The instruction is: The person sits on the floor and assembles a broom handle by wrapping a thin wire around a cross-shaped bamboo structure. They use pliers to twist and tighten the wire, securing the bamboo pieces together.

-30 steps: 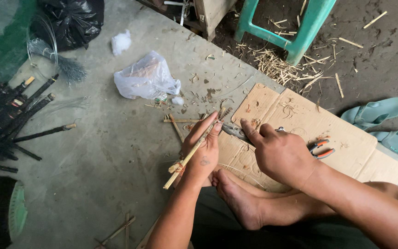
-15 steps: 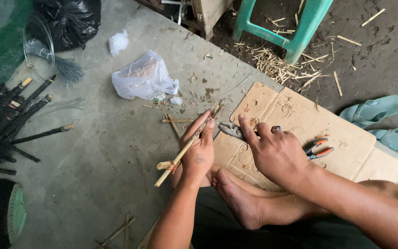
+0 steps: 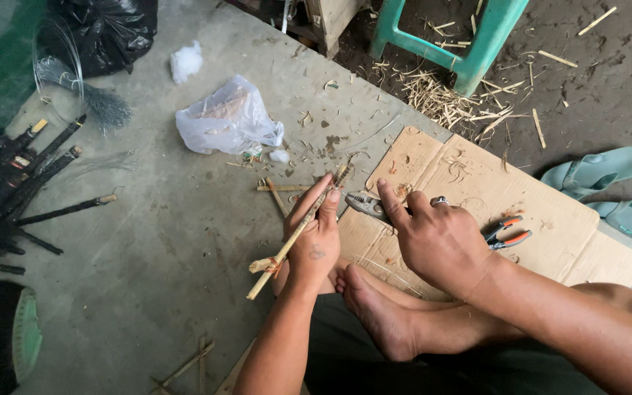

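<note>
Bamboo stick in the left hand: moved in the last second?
Yes, slightly. The bamboo stick and left hand slid toward the person along the cardboard sheet edge; its lower tip dropped lower left. It remains pinched near the pliers.

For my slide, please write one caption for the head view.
Left hand holds a thin bamboo stick; right hand grips grey metal pliers over brown cardboard.

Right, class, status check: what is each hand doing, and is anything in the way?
Left hand shut on stick. Right hand shut on pliers, jaws at stick's top end. Nothing in the way.
</note>
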